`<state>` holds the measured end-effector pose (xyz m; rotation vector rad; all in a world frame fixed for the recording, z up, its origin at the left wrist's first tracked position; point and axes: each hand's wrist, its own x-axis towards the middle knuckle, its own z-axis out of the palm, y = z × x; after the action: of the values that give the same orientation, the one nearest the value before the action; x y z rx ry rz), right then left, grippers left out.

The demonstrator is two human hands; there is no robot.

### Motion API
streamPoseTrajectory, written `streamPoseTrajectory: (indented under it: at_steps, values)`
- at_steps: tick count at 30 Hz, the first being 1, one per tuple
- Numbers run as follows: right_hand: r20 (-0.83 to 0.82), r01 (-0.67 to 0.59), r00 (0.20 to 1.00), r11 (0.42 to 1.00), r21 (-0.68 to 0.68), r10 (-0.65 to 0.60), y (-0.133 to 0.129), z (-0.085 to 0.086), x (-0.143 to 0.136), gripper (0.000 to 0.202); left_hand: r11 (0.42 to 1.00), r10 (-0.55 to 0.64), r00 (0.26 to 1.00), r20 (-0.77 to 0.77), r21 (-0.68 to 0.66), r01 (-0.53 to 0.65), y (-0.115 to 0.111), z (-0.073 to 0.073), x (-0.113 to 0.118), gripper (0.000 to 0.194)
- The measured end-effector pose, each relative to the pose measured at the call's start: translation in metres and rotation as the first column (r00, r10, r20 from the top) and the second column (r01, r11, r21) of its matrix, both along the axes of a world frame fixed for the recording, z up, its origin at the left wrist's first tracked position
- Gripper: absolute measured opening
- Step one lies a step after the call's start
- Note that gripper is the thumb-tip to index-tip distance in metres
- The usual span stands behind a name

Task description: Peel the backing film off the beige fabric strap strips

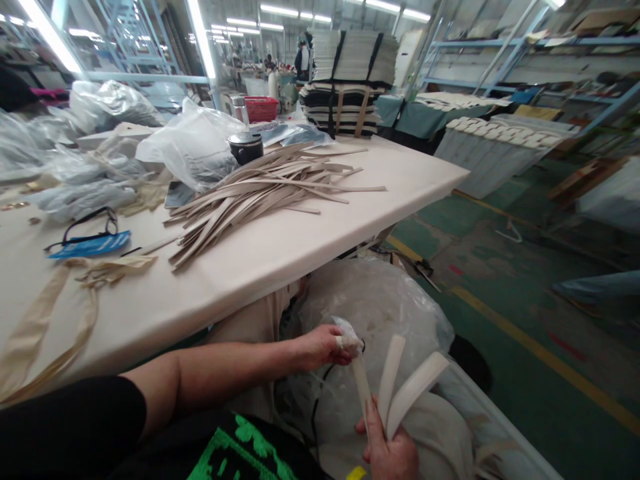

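Note:
In the lower middle, my right hand (pixel 393 457) is closed around several flat beige strips (pixel 393 373), their free ends fanned out upward. My left hand (pixel 325 347) pinches the upper end of one of them, the left-most strip (pixel 361 377). A whitish, partly see-through scrap (pixel 347 330) shows at those left fingertips; its kind is unclear. Behind both hands bulges a large clear plastic bag (pixel 380 293) with pale contents. On the table (pixel 320 247) beyond lies a loose pile of similar strips (pixel 260 193).
On the table are a dark lidded mug (pixel 246 147), plastic bags (pixel 193 143), black glasses (pixel 87 227) on a blue packet (pixel 93 245), and tan fabric bands (pixel 85 320). Strapped stacks of sheets (pixel 350 80) stand at its far end. Green floor (pixel 505 253) lies right.

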<state>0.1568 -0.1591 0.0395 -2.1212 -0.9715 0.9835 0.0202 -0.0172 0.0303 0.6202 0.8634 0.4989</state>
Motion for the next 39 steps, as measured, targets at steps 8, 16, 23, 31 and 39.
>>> streamPoseTrajectory:
  at_steps: [8, 16, 23, 31, 39]
  values:
    - [0.011, 0.006, 1.000, 1.000, 0.003, -0.006, -0.001, -0.003, 0.001, 0.056, 0.985, 0.023, 0.991, -0.133, 0.172, 0.000, 0.003, 0.008, -0.001, 0.036]
    - [0.039, 0.000, 0.999, 1.000, 0.015, -0.001, -0.001, -0.002, -0.002, 0.059, 0.980, 0.020, 0.982, -0.189, 0.196, 0.018, 0.006, 0.003, 0.000, 0.038]
    - [-0.023, 0.176, 0.984, 0.983, 0.046, -0.175, 0.002, 0.003, 0.002, 0.052, 0.963, 0.044, 0.982, -0.181, 0.269, 0.007, 0.007, -0.001, 0.001, 0.039]
    - [-0.363, 0.293, 0.902, 0.948, 0.121, -0.233, 0.035, 0.001, -0.019, 0.066, 0.945, -0.011, 0.998, -0.063, 0.325, 0.031, -0.010, 0.001, 0.007, 0.037]
    - [-0.158, 0.184, 0.972, 0.981, 0.065, -0.172, 0.041, -0.011, -0.007, 0.038, 0.944, 0.041, 0.997, -0.071, 0.329, -0.015, -0.012, 0.001, 0.007, 0.036]
